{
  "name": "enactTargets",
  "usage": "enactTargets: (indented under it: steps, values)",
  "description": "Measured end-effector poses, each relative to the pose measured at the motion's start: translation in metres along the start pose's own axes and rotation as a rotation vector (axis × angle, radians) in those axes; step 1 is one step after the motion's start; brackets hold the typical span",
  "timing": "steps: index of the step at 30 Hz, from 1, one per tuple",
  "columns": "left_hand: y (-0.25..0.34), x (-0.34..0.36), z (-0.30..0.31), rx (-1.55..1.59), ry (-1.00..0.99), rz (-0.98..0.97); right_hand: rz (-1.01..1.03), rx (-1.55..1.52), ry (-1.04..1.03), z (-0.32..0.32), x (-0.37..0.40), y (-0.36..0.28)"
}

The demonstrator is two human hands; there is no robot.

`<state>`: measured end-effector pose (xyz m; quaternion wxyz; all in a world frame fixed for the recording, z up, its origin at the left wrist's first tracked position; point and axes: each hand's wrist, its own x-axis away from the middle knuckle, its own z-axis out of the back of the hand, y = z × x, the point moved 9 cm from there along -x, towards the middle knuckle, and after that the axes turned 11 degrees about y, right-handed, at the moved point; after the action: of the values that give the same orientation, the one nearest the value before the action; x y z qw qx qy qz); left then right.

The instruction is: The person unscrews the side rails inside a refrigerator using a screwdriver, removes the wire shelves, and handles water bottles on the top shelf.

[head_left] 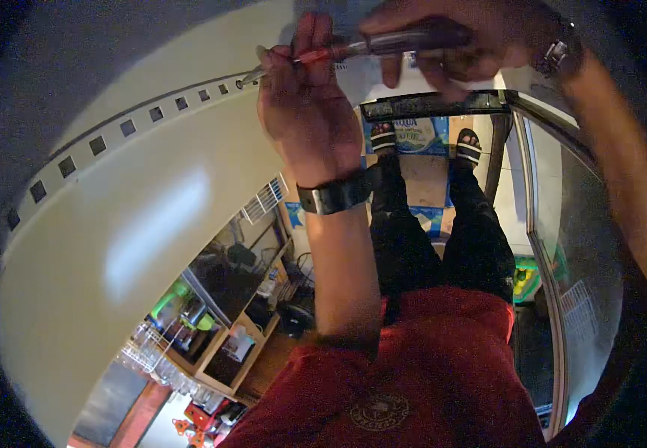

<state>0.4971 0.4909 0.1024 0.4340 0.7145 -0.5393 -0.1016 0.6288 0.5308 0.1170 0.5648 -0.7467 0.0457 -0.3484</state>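
Note:
A screwdriver (413, 39) with a dark handle and a red section lies across the top of the view. Its metal tip meets a screw (240, 84) at the end of a row of square holes in a pale panel (114, 194). The fingers of my left hand (308, 112) pinch the shaft near the red section. A dark band is on that wrist. My right hand (480, 45), blurred and wearing a metal watch, is at the handle; its lower fingers are spread apart, and I cannot make out how firmly it holds.
A glass door (562, 224) with a metal frame stands at the right. Below left are a wooden shelf (249, 351) with assorted items and a white wire rack (265, 199). Flattened printed cardboard (424, 179) lies under my sandalled feet.

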Motion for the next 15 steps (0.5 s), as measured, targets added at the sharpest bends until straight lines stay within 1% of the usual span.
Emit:
enactTargets:
  steps: [1,2,3,4,6,7,9,11,12,15]
  values:
    - [0.003,-0.002,0.001,-0.027,-0.019,-0.028,-0.178,-0.264,-0.102,-0.011,0.002,0.001]
    - [0.003,-0.002,0.000,-0.055,-0.038,-0.054,-0.151,-0.003,-0.042,-0.005,0.003,-0.001]
    - [0.002,-0.002,0.000,-0.053,-0.040,-0.041,-0.142,0.258,0.009,0.001,0.004,-0.004]
    - [0.000,-0.002,0.001,-0.055,-0.040,-0.025,-0.232,0.289,0.066,0.000,0.012,-0.013]
    - [-0.004,-0.001,0.001,-0.026,-0.006,0.006,-0.140,0.408,0.157,0.005,0.012,-0.024]
    - [-0.005,0.003,0.000,-0.001,0.036,0.022,0.044,0.487,0.183,0.002,0.010,-0.024]
    - [-0.005,0.011,-0.002,0.021,0.104,0.036,0.403,0.680,0.362,-0.003,0.013,-0.027]
    - [-0.007,0.015,-0.006,0.014,0.153,0.034,0.751,0.902,0.681,-0.010,0.035,-0.040]
    - [-0.011,0.014,-0.004,0.060,0.216,0.099,0.584,1.248,0.652,-0.017,0.034,-0.042]
    - [-0.012,0.003,-0.004,-0.038,0.125,-0.004,0.772,0.848,0.715,-0.004,0.035,-0.041]
